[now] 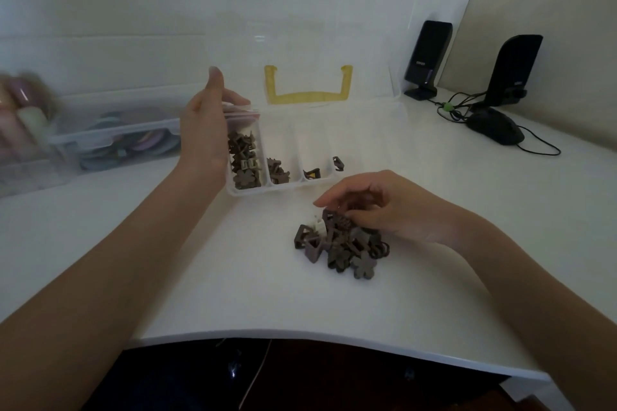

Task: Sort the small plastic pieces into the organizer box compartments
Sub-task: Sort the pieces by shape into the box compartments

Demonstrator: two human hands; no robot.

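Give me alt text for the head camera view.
A person's right hand picks at a pile of brown plastic pieces on a white table, while the left hand steadies a clear organizer box partly filled with pieces.

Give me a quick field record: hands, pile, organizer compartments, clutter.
left hand: raised at the organizer box left edge, open
right hand: fingers in the pile of pieces
pile: loose on the table, mostly brown, one pale piece
compartments: leftmost fullest, the next three hold few
clutter: storage bin left; two speakers, mouse right
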